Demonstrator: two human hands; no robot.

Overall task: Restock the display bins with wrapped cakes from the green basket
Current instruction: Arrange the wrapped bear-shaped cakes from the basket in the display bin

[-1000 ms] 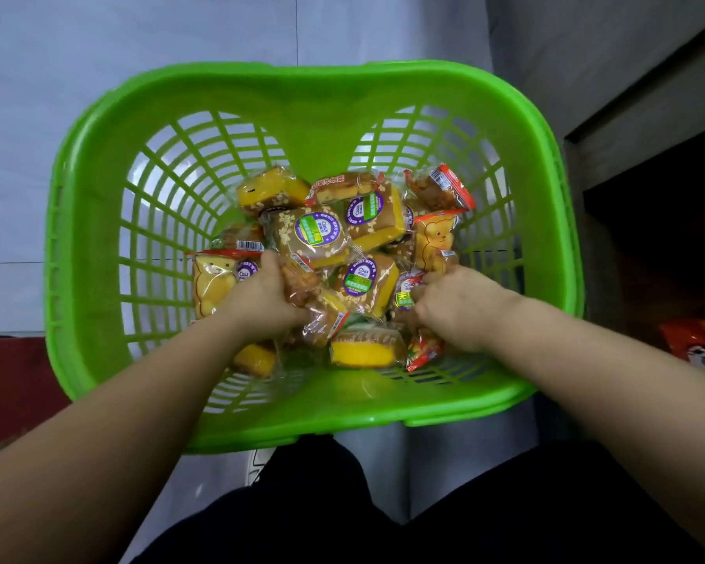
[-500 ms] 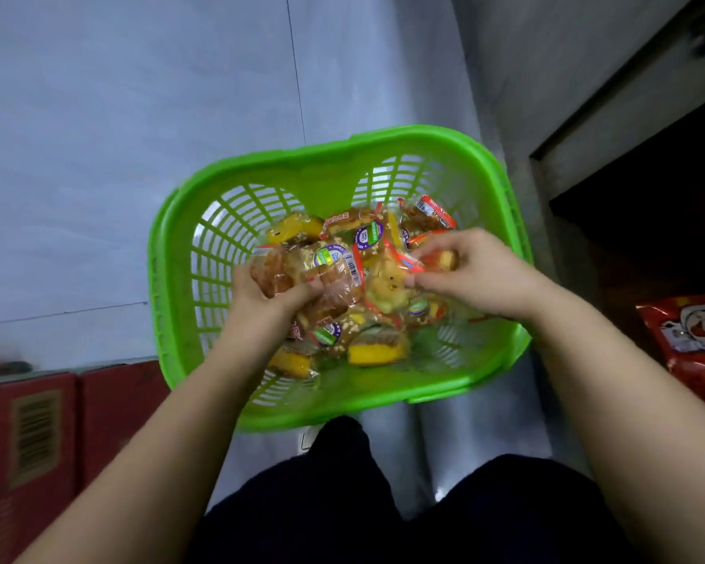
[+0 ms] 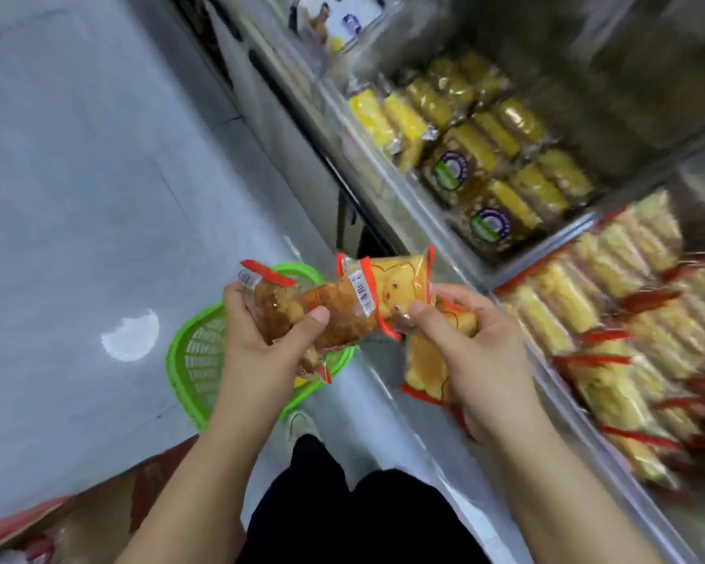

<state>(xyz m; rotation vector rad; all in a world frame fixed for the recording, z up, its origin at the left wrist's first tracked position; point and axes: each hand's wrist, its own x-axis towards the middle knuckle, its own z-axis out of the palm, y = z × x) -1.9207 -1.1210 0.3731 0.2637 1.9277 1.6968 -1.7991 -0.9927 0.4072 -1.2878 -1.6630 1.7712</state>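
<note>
A person is holding several wrapped cakes (image 3: 355, 307) in both hands, at about waist height, between a basket on the floor and a row of display bins. The left hand (image 3: 265, 339) is gripping a bundle of browner cakes in clear wrappers with red sealed edges, thumb pressing across the front and fingers curling behind. The right hand (image 3: 471, 348) is gripping paler, bear-faced cakes in the same kind of wrapper, the thumb pinning one upright packet while another is hanging below the palm. The two bundles are touching in the middle, so exactly how many packets each hand is holding cannot be told.

Below and behind the left hand, the green basket (image 3: 192, 360) is sitting on the grey floor (image 3: 78, 197), mostly hidden by the left forearm; its contents are not showing here. Gathering a handful in each hand probably saves trips back down to it.

To the right of the right hand, a metal display bin (image 3: 627, 339) is holding rows of yellow cakes with matching red-edged wrappers, standing on edge. Beyond it, further from the hands, another bin (image 3: 485, 164) is holding darker yellow cakes with round purple and green labels. The red-edged bin looks like the likely home for what is being carried. The picture is blurry towards the right edge. The person's dark trousers (image 3: 363, 514) and one shoe (image 3: 300, 423) are showing below the hands.
</note>
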